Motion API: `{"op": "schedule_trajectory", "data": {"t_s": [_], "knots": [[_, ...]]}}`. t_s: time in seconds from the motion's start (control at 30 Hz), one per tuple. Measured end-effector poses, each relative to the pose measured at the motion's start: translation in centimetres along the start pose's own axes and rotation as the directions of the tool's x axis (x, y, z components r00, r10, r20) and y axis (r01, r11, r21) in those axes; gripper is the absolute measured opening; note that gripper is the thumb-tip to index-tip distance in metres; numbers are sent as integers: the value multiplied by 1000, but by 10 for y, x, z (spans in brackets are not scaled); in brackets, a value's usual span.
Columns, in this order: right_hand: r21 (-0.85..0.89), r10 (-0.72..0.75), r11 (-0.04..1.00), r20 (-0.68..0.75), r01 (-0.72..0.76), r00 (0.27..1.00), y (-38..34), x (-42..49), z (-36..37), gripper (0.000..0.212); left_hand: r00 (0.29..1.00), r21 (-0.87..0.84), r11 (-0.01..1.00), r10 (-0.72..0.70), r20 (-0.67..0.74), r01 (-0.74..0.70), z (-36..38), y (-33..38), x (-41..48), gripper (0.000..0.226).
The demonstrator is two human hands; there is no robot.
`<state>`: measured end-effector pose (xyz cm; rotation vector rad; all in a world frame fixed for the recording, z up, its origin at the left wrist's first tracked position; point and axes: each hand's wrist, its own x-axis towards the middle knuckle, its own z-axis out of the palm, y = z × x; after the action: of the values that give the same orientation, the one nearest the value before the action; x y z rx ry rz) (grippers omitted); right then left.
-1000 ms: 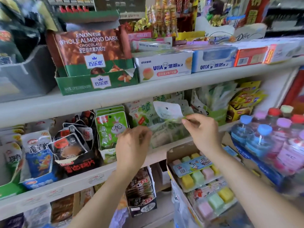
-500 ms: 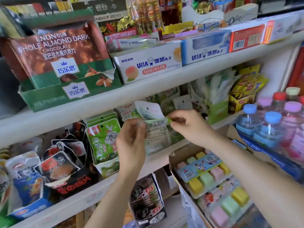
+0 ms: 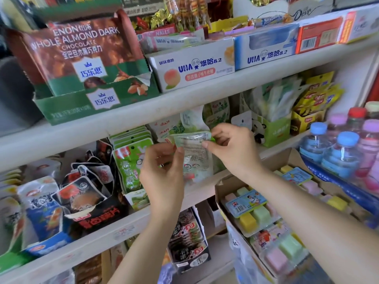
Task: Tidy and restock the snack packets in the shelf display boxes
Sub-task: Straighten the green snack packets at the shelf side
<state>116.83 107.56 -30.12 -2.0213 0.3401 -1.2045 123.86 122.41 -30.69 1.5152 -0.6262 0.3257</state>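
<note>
front: open | above: upper shelf [image 3: 184,104] | right: green box [image 3: 277,131]

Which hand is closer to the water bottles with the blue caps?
Right. The right hand pinches the top of the clear packet, with the blue-capped bottles off to its right. The left hand holds the packet's other side, farther from them.

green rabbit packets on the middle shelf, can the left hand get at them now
Probably yes: the green rabbit packets stand just beside the left hand, nothing between. But it pinches the clear packet along with the right hand, so it must let go first.
</note>
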Motion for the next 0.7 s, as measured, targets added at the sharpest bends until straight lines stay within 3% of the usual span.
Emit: {"op": "schedule_trajectory", "data": {"t_s": [0.17, 0.23, 0.47, 0.6, 0.7], "knots": [[78, -15, 997, 121, 5, 993, -11, -10, 9, 22, 957, -69, 981, -162, 239, 183, -1, -3, -6, 50], [66, -33, 998, 190, 21, 981, -14, -16, 14, 24, 945, -105, 972, -175, 276, 211, -3, -3, -4, 40], [82, -52, 996, 340, 25, 939, -16, -22, 20, 38, 972, -137, 964, -215, 92, 226, -12, -3, 10, 25], [63, -2, 998, 247, -14, 969, -17, -15, 16, 41, 971, -178, 955, -236, 32, 237, -15, -3, 17, 26], [1, 87, 996, 252, -91, 964, -16, -6, 15, 61, 967, -229, 940, -252, 37, 253, -17, -1, 19, 24]]}}
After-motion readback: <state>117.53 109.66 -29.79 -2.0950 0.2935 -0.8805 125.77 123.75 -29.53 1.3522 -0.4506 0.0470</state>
